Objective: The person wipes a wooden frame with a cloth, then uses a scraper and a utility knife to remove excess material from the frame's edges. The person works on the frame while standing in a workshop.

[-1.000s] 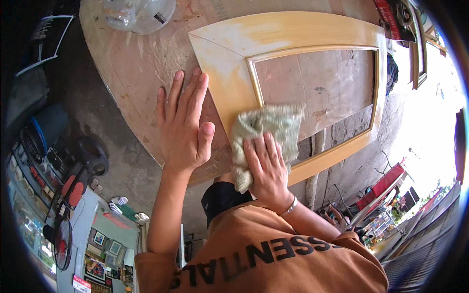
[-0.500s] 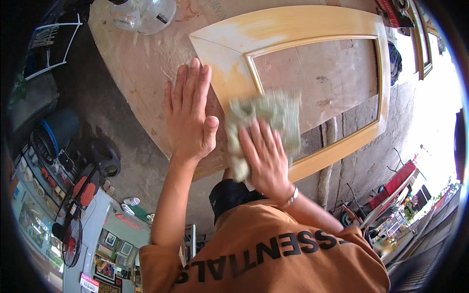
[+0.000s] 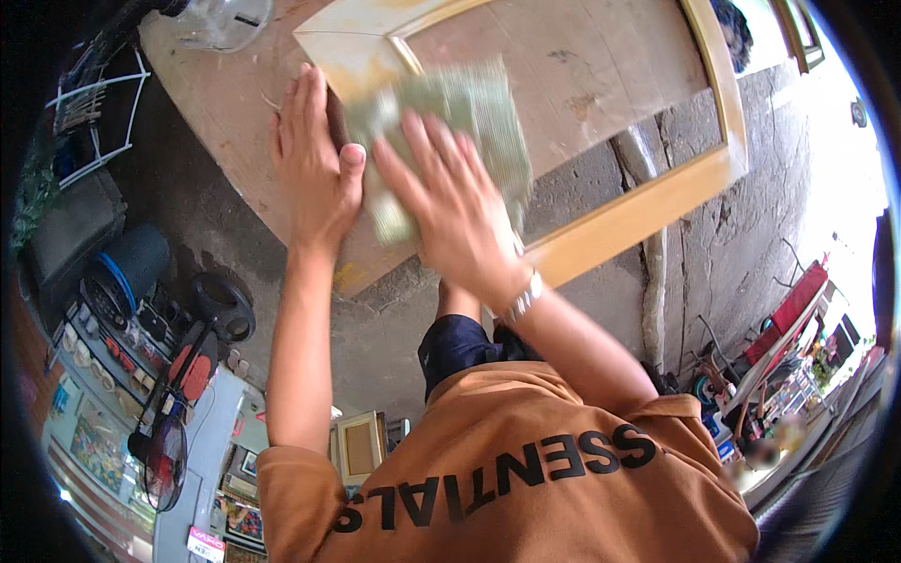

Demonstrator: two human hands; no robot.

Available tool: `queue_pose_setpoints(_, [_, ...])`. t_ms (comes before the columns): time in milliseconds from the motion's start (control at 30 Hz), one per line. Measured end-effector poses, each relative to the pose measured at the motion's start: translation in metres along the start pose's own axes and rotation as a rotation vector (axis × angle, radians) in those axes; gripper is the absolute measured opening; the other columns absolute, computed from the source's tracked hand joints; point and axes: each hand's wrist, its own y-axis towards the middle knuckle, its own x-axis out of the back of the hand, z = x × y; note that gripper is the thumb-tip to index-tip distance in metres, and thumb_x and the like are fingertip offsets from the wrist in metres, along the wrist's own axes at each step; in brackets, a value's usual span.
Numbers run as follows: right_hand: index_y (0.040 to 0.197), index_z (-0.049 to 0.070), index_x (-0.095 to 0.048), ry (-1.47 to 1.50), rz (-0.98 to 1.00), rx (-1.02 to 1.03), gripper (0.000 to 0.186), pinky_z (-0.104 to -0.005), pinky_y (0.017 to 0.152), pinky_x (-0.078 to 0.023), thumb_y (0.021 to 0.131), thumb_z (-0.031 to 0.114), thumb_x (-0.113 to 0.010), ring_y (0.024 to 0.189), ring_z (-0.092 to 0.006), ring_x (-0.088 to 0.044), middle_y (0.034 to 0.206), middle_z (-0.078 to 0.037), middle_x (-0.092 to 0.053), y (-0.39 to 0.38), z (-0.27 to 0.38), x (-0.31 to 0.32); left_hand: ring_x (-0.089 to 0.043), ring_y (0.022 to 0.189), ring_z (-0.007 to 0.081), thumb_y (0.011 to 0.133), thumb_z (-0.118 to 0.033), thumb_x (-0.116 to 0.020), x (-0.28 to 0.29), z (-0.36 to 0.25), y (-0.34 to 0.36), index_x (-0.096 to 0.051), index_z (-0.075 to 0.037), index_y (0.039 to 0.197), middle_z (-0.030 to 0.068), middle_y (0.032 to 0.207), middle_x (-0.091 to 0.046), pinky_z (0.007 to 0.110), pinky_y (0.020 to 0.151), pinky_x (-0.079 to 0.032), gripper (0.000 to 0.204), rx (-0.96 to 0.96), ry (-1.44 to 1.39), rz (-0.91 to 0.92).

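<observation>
A wooden frame (image 3: 619, 221), yellowish with paler patches, lies on a plywood tabletop (image 3: 225, 103), its near rail reaching past the board. Over the frame's near left corner, my right hand (image 3: 449, 192) presses a pale green ribbed cloth (image 3: 493, 113), fingers spread across it and blurred by motion. The cloth hides that part of the frame. My left hand (image 3: 319, 178) is open beside the frame's left edge, fingers stretched out and thumb held apart, with nothing in it. Whether its edge touches the wood, I cannot tell.
A clear rounded container (image 3: 225, 23) stands at the far left of the tabletop. On the floor to the left are a dark bucket (image 3: 136, 263) and a standing fan (image 3: 167, 460). Small picture frames (image 3: 359, 448) lean behind me. A red folded item (image 3: 784, 314) lies at right.
My right hand and the cloth have shifted left and up in view along the frame. The left hand has moved left and up, still open. The whole view has shifted too.
</observation>
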Motion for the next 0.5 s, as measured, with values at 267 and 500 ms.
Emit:
queue_pose_setpoints(267, [0.154, 0.013, -0.047, -0.163, -0.221, -0.386, 0.076, -0.0555, 0.124, -0.022, 0.084, 0.018, -0.074, 0.153, -0.0398, -0.031, 0.163, -0.019, -0.038, -0.157, -0.117, 0.06, -0.037, 0.148, 0.0417, 0.084, -0.081, -0.06, -0.003, -0.003, -0.002, -0.039, -0.012, 0.157, 0.0198, 0.159, -0.042, 0.068, 0.117, -0.026, 0.102, -0.138, 0.152, -0.063])
queue_pose_setpoints(500, [0.147, 0.018, -0.055, -0.129, -0.214, -0.381, 0.067, -0.0521, 0.127, -0.02, 0.082, 0.014, -0.07, 0.154, -0.0346, -0.031, 0.164, -0.011, -0.039, -0.168, -0.056, 0.008, -0.039, 0.147, 0.0393, 0.088, -0.068, -0.067, -0.002, -0.014, 0.001, -0.04, -0.006, 0.155, 0.0231, 0.159, -0.042, 0.057, 0.118, -0.029, 0.095, -0.178, 0.202, -0.039])
